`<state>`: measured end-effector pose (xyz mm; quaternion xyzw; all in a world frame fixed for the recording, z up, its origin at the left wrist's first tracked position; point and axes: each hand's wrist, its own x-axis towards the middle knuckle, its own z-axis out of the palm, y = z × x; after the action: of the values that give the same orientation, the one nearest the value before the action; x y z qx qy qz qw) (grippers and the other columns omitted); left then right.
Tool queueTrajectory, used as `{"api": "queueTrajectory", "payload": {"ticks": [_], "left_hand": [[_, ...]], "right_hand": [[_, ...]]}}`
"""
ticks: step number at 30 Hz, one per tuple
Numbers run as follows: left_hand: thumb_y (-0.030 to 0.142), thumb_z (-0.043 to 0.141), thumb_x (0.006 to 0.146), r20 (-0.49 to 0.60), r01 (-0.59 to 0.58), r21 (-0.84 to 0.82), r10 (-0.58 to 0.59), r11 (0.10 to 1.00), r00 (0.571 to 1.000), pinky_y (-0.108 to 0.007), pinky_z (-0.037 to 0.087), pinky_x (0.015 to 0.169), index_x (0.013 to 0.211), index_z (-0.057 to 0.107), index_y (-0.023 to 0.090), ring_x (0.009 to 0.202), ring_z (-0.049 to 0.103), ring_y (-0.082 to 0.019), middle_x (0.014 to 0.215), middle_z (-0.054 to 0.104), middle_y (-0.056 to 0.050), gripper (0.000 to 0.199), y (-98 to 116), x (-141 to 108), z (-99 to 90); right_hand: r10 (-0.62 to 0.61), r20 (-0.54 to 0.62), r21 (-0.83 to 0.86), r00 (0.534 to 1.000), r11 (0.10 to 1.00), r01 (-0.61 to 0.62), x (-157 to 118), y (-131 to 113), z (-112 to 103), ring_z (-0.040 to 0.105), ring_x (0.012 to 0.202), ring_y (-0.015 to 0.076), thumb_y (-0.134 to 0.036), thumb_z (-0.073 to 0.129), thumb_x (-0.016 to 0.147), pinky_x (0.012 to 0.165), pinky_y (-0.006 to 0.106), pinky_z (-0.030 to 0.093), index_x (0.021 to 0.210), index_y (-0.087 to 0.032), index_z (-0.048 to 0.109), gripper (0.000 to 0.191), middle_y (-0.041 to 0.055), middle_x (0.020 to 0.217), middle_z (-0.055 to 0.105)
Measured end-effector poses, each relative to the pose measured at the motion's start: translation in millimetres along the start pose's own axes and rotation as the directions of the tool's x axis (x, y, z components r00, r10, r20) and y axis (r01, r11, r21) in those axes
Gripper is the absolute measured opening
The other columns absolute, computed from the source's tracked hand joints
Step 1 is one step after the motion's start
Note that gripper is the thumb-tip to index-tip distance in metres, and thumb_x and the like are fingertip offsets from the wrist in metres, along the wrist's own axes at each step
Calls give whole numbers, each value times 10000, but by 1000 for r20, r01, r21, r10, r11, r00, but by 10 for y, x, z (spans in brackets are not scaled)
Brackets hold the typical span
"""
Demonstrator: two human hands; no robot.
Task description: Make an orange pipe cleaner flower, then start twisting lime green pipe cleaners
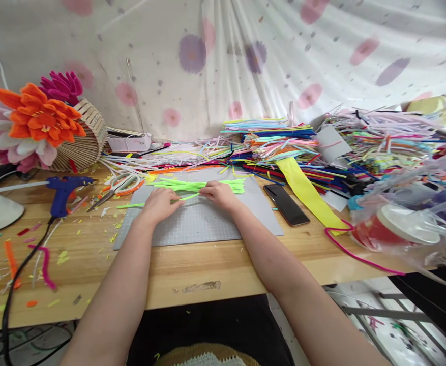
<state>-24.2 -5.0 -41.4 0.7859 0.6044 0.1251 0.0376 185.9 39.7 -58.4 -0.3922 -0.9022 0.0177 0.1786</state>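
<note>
Both my hands are over a grey cutting mat [200, 229] on the wooden table. A single bright green pipe cleaner [189, 196] runs between them. My left hand [160, 204] pinches it, and a green end sticks out to the left past that hand. My right hand [218, 194] has its fingers closed on the same pipe cleaner farther right. Just behind my hands, a bundle of green pipe cleaners [192, 184] lies across the far part of the mat, partly covered by my right hand.
Left of the mat are scissors [118, 189], a blue glue gun [64, 195] with a black cord, and scattered scraps. A phone [287, 204], a yellow ribbon [308, 193] and a bagged red cup [383, 231] sit right. Pipe cleaner piles [284, 145] and felt-like flowers [47, 117] stand behind.
</note>
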Motion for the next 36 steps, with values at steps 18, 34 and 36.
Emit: {"api": "queueTrajectory", "payload": {"ticks": [18,34,36], "left_hand": [[300,270,877,-132,523,-247,-563,816,816,-311,363,639,1074,530,236,880,589,-258,978,646,-96,332,55,42,-14],[304,522,711,-63,149,-881,-423,449,904,-219,325,450,959,627,150,502,429,-99,584,503,18,311,137,87,124],[331,582,663,25,134,-945,-344,299,939,-197,277,398,913,628,149,461,370,-75,552,442,37,312,192,81,120]], "right_hand": [[90,-84,18,992,996,-89,433,-86,128,498,960,200,-199,465,836,859,303,358,934,-181,650,210,64,993,630],[94,-86,-93,992,990,-102,-56,-67,-151,524,778,174,-341,362,886,630,269,300,804,-179,634,327,67,778,628],[146,-36,-76,989,986,-148,-185,-52,-24,537,784,171,-328,392,871,615,265,302,813,-185,646,298,62,786,639]]}}
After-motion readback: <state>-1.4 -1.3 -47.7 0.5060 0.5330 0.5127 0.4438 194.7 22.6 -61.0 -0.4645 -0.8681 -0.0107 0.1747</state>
